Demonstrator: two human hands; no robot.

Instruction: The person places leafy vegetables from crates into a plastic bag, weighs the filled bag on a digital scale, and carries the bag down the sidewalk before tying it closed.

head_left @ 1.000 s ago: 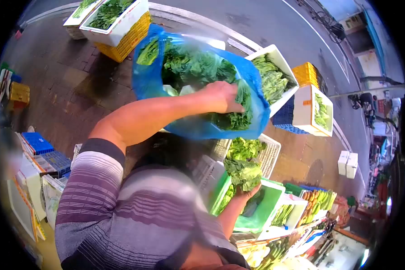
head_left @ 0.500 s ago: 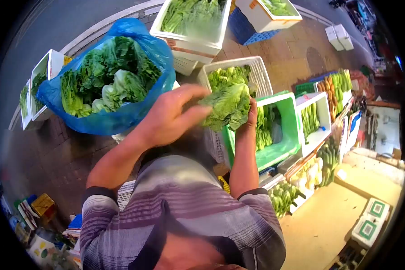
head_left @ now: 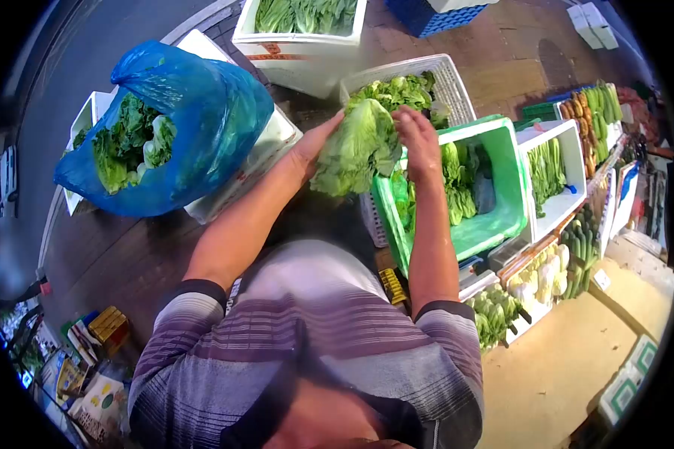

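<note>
From where I stand, the head of lettuce (head_left: 358,146) is up in front of the person's belly, between the two hands. The left hand (head_left: 314,144) is closed on its left edge, the fingers mostly hidden by the leaves. The right hand (head_left: 421,142) is loosely open at the other edge, fingers half curled; I can't tell whether they touch the leaves.

Just beyond, the lettuce covers part of a white slatted basket (head_left: 458,88) of greens. The right forearm crosses in front of a green-lined box (head_left: 505,206). Over to the left, a blue plastic bag (head_left: 228,105) of greens sits on a white foam box (head_left: 256,168), its upper side slumped across the mouth, narrowing the opening.
</note>
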